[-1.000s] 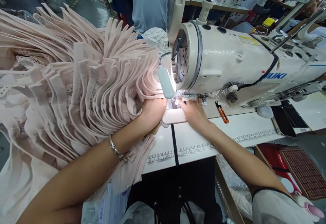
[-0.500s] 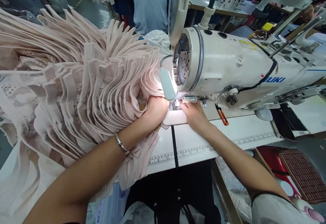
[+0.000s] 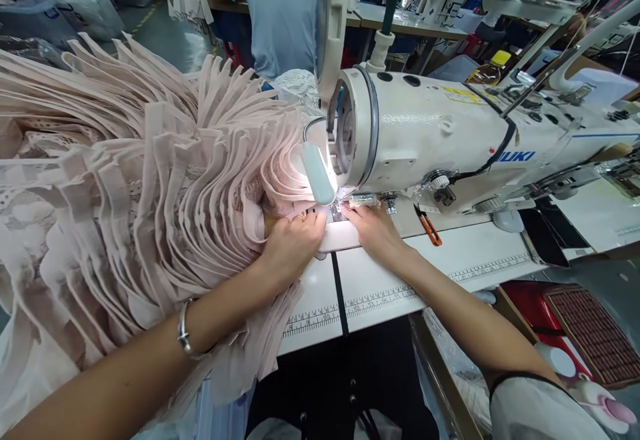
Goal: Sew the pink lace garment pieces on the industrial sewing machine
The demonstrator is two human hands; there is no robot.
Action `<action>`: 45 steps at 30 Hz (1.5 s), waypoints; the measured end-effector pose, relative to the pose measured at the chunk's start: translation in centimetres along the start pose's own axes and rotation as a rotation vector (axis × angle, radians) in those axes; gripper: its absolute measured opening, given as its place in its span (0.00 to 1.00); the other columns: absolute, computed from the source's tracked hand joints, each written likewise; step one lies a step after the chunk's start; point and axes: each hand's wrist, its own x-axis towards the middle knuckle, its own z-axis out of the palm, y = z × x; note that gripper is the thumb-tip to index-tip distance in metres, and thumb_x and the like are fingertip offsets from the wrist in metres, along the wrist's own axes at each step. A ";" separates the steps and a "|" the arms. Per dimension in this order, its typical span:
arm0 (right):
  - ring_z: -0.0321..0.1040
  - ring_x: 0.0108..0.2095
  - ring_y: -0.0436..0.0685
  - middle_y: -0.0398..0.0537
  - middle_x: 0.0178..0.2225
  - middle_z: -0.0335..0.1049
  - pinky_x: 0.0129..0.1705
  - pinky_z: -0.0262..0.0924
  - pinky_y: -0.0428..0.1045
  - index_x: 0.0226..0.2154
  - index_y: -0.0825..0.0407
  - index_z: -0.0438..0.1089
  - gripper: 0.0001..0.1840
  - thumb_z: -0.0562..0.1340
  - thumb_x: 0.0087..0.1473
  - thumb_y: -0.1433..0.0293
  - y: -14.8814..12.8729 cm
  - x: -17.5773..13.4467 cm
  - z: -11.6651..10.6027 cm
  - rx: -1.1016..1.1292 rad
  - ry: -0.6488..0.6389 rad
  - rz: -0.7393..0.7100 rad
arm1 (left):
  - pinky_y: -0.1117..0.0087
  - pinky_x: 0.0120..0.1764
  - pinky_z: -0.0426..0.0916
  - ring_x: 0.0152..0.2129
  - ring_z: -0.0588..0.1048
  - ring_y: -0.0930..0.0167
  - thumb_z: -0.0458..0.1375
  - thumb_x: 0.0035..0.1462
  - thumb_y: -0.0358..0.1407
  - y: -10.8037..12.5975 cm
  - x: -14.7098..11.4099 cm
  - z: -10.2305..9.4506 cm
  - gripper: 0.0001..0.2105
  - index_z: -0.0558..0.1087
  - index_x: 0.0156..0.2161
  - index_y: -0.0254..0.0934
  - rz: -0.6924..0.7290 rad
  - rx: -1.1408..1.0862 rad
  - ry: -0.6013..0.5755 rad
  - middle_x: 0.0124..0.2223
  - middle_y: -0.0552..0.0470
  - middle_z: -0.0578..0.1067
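A white sewing machine stands in front of me, its needle area lit by a small pale green lamp. Left of the needle, my left hand is closed with curled fingers on the edge of pale pink fabric, which is bunched in many folds. My right hand lies just right of the presser foot, fingers together and thumb close in. Whatever is under its fingertips is too small to make out. A pale rounded bed plate shows between the hands.
Orange thread snips lie right of my right hand. A printed ruler runs along the table's front edge. Beyond the machine sits a person in a blue shirt. At lower right is a red box with a brown woven mat.
My left hand has drawn back left and toward me, away from the needle, and its fingers show more. My right hand stays beside the presser foot. The camera view has shifted a little.
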 end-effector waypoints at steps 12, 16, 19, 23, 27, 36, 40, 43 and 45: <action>0.68 0.48 0.68 0.60 0.49 0.74 0.61 0.49 0.67 0.62 0.52 0.65 0.38 0.45 0.54 0.85 -0.6 -0.1 -0.4 -0.033 -0.023 0.015 | 0.68 0.29 0.59 0.26 0.69 0.68 0.48 0.64 0.21 -0.1 -0.7 1.2 0.13 0.66 0.31 0.38 0.153 0.019 0.289 0.28 0.52 0.69; 0.68 0.49 0.68 0.57 0.48 0.73 0.61 0.46 0.66 0.62 0.49 0.65 0.37 0.47 0.54 0.85 -0.7 0.0 -0.4 -0.001 -0.036 0.044 | 0.67 0.29 0.58 0.28 0.68 0.66 0.47 0.62 0.19 -0.1 -0.7 1.3 0.13 0.67 0.32 0.37 0.177 0.029 0.315 0.29 0.50 0.68; 0.68 0.48 0.68 0.56 0.47 0.74 0.62 0.45 0.66 0.62 0.48 0.65 0.36 0.48 0.56 0.84 -0.7 0.1 -0.3 0.021 -0.024 0.051 | 0.66 0.30 0.58 0.28 0.68 0.65 0.47 0.62 0.18 0.0 -0.6 1.4 0.14 0.68 0.32 0.36 0.186 0.042 0.334 0.29 0.50 0.68; 0.69 0.48 0.68 0.56 0.46 0.75 0.63 0.46 0.66 0.62 0.48 0.66 0.35 0.49 0.56 0.84 -0.6 0.2 -0.4 0.022 -0.047 0.060 | 0.67 0.32 0.59 0.29 0.68 0.65 0.46 0.62 0.18 -0.1 -0.4 1.3 0.15 0.68 0.31 0.36 0.201 0.078 0.364 0.30 0.49 0.69; 0.69 0.49 0.68 0.56 0.47 0.75 0.62 0.47 0.66 0.61 0.48 0.66 0.36 0.48 0.54 0.84 -0.6 0.3 -0.5 -0.007 -0.039 0.033 | 0.67 0.31 0.60 0.28 0.67 0.66 0.46 0.62 0.18 -0.1 -0.4 1.3 0.15 0.68 0.30 0.36 0.202 0.107 0.426 0.29 0.49 0.68; 0.69 0.51 0.69 0.57 0.48 0.76 0.63 0.44 0.65 0.61 0.50 0.68 0.34 0.51 0.55 0.84 -0.7 0.3 -0.4 -0.003 -0.035 0.064 | 0.67 0.31 0.60 0.27 0.67 0.66 0.45 0.62 0.19 -0.2 -0.4 1.4 0.15 0.68 0.31 0.36 0.218 0.094 0.385 0.29 0.49 0.69; 0.69 0.49 0.66 0.56 0.50 0.76 0.61 0.48 0.64 0.60 0.50 0.69 0.33 0.50 0.56 0.83 0.0 -0.2 0.4 0.048 0.060 0.025 | 0.67 0.31 0.60 0.27 0.67 0.65 0.46 0.62 0.19 -0.3 -0.5 1.5 0.14 0.68 0.31 0.36 0.228 0.087 0.396 0.29 0.49 0.68; 0.70 0.49 0.64 0.55 0.51 0.76 0.57 0.53 0.61 0.59 0.50 0.71 0.32 0.50 0.57 0.84 0.8 -0.6 1.3 0.098 0.150 -0.023 | 0.66 0.31 0.60 0.27 0.67 0.66 0.46 0.61 0.18 -0.2 -0.5 1.5 0.14 0.67 0.32 0.36 0.233 0.086 0.401 0.29 0.50 0.67; 0.70 0.48 0.63 0.54 0.51 0.76 0.56 0.55 0.60 0.58 0.49 0.71 0.32 0.51 0.57 0.83 1.2 -0.7 1.8 0.117 0.191 -0.047 | 0.67 0.31 0.60 0.27 0.67 0.66 0.46 0.60 0.18 -0.2 -0.5 1.6 0.14 0.67 0.31 0.36 0.234 0.089 0.407 0.29 0.50 0.67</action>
